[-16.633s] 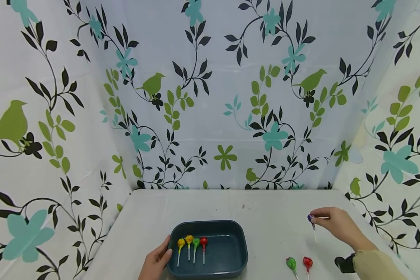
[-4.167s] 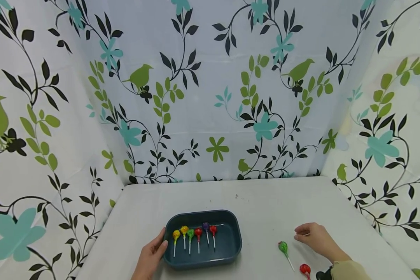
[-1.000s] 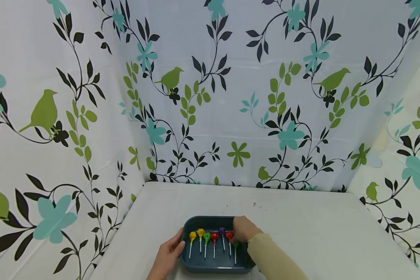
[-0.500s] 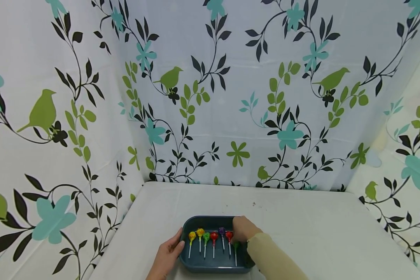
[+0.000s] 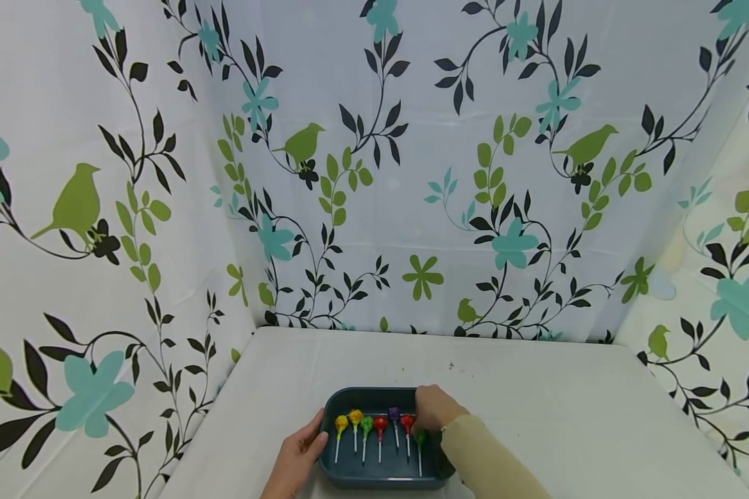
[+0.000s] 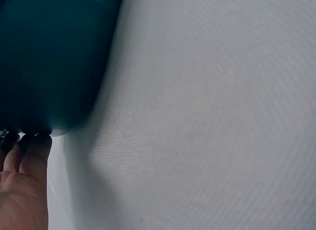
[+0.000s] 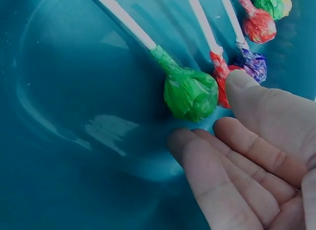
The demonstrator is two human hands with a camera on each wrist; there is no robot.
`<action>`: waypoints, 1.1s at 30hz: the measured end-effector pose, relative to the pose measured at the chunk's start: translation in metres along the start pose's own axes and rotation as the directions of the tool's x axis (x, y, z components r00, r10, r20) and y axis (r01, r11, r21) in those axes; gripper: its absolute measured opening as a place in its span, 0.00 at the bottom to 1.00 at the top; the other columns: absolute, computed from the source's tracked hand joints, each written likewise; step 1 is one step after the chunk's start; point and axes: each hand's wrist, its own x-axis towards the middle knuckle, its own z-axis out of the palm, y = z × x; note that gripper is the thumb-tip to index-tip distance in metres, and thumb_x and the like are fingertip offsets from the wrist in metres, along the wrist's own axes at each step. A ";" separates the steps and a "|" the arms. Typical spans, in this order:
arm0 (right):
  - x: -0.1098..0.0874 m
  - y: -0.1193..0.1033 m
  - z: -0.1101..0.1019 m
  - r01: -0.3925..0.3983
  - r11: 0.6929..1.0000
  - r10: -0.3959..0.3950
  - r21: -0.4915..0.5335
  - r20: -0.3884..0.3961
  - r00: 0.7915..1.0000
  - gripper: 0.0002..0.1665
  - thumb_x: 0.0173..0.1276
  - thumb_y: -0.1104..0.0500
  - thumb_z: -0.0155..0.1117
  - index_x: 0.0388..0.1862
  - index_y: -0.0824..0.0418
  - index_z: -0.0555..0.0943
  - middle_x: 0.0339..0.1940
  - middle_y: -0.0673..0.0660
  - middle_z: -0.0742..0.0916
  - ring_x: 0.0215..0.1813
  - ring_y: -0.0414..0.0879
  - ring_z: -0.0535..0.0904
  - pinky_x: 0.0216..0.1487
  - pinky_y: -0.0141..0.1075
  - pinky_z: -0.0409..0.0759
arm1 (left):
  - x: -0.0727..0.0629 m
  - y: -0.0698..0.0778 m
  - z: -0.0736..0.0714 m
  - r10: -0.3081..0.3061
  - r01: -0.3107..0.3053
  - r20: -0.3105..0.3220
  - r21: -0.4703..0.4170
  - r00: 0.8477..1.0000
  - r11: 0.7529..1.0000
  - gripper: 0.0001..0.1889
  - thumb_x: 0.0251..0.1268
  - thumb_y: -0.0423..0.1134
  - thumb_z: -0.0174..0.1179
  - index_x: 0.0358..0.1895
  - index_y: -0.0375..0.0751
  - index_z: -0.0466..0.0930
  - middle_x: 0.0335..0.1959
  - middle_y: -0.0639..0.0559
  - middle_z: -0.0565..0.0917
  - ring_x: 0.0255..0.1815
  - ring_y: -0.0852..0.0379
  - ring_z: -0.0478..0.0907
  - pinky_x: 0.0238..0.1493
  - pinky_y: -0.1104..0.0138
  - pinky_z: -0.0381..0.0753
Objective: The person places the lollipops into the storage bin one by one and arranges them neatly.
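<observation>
A dark teal tray stands on the white table, holding a row of yellow, green, red and purple lollipops with sticks toward the near side. My left hand holds its left end, thumb at the rim; the left wrist view shows fingertips against its wall. Inside the tray's right part, my right hand hovers by the rightmost green lollipop. Thumb and fingers are spread around its head with a gap between. A red lollipop lies just behind the thumb, and a purple lollipop beyond it.
The white tabletop extends right and behind the tray. Patterned curtains with leaves and birds enclose the back and both sides. My right sleeve covers the tray's near right corner.
Since several seconds ago, the purple, a red and a green lollipop have joined the row in the tray. The right hand moved from the table into the tray; over the last second it barely moves.
</observation>
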 end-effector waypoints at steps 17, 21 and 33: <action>-0.022 0.057 -0.053 0.200 0.957 -0.173 0.209 -0.141 0.975 0.10 0.62 0.62 0.76 0.41 0.66 0.88 0.35 0.54 0.89 0.37 0.45 0.83 0.42 0.43 0.89 | -0.004 0.000 0.003 0.035 -0.035 -0.004 0.056 0.999 0.998 0.27 0.80 0.34 0.52 0.75 0.28 0.62 0.77 0.32 0.63 0.78 0.33 0.60 0.69 0.55 0.77; -0.033 0.088 -0.070 0.164 0.954 -0.120 0.249 -0.184 0.976 0.12 0.64 0.61 0.74 0.45 0.66 0.88 0.37 0.54 0.89 0.40 0.45 0.84 0.43 0.43 0.89 | -0.004 -0.002 0.004 0.030 -0.030 0.001 0.049 1.000 0.998 0.27 0.80 0.35 0.53 0.76 0.29 0.62 0.77 0.33 0.63 0.79 0.35 0.59 0.69 0.56 0.77; -0.082 0.210 -0.094 0.007 0.957 0.058 0.290 -0.213 0.975 0.20 0.69 0.56 0.70 0.51 0.72 0.84 0.42 0.58 0.90 0.44 0.50 0.87 0.43 0.46 0.90 | -0.005 -0.005 0.006 0.017 -0.016 -0.011 0.064 1.000 0.998 0.27 0.80 0.36 0.54 0.76 0.30 0.63 0.76 0.33 0.64 0.78 0.34 0.60 0.65 0.57 0.81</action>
